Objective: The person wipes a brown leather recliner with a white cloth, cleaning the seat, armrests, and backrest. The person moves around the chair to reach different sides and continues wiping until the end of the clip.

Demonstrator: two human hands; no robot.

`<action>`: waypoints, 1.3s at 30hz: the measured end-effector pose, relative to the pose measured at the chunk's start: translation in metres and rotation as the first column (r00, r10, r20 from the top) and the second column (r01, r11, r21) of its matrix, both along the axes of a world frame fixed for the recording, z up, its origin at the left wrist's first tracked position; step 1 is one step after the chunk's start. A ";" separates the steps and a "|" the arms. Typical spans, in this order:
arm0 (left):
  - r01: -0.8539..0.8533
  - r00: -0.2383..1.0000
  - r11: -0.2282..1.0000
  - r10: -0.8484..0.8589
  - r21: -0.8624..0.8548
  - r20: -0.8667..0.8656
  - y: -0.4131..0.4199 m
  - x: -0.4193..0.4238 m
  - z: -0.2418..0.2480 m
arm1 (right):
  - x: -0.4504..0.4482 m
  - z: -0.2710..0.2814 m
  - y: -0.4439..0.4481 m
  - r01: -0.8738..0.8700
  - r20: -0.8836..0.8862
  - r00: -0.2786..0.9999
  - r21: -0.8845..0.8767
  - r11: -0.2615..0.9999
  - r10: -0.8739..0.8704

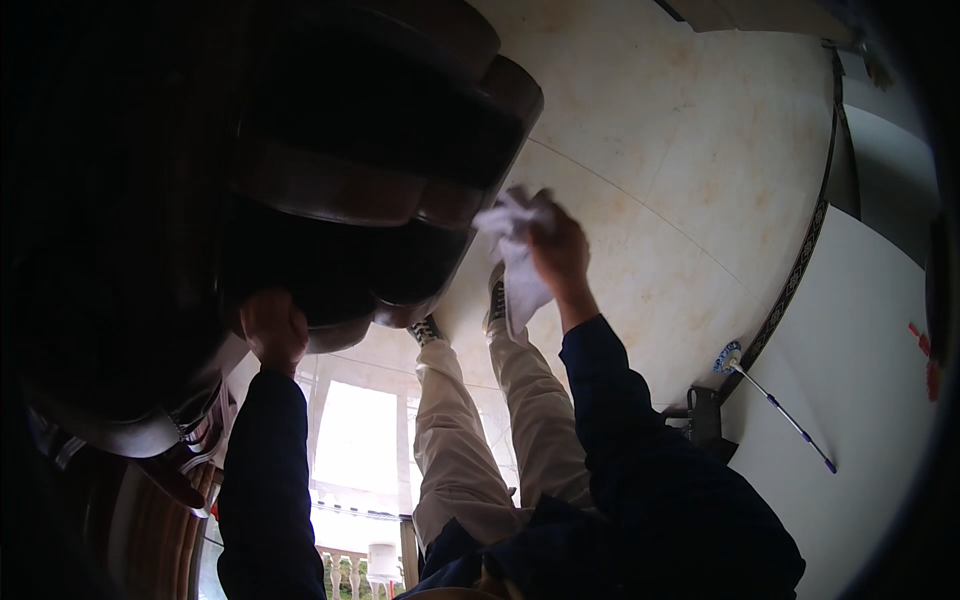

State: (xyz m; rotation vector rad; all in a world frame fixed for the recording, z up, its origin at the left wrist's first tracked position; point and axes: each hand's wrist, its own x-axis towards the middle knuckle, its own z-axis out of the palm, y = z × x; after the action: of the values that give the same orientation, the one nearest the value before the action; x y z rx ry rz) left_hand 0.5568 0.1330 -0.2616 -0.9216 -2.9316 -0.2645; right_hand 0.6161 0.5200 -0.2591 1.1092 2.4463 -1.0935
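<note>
My right hand grips a crumpled pale grey cloth, part of which hangs down below the fingers. Both hand and cloth are blurred, just off the right edge of a large dark brown piece of furniture with shiny rounded edges, perhaps a sofa. At the near side of that furniture is my left hand, its fingers curled against the dark surface. Shadow hides the fingertips, so whether they hold anything does not show.
My shoes stand on the glossy tiled floor beside the furniture. A mop with a blue and white head leans on the white wall at right. A dark object sits near the wall's base. Behind me lies a bright doorway.
</note>
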 end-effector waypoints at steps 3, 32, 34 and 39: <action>-0.020 1.000 0.998 0.022 -0.056 0.023 -0.003 0.000 0.005 | -0.060 -0.024 0.028 0.258 -0.515 0.843 0.140 0.956 -0.152; -0.018 0.999 0.999 0.020 -0.044 0.039 0.005 -0.002 -0.002 | -0.187 -0.013 -0.003 -0.286 -0.385 0.751 0.544 0.789 0.537; -0.023 0.999 0.999 0.025 -0.046 0.044 0.007 -0.004 -0.002 | -0.154 -0.057 0.017 -0.449 -0.174 0.788 0.492 0.745 0.590; -0.055 0.998 0.998 0.054 -0.045 -0.017 0.002 0.002 -0.005 | 0.020 -0.102 0.122 -0.760 0.465 0.637 0.247 0.601 0.615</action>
State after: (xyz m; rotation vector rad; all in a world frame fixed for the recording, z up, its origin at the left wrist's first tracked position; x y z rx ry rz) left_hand 0.5586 0.1345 -0.2670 -0.8435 -2.9541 -0.1882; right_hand 0.6363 0.6419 -0.3609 0.2514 2.4934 -0.0979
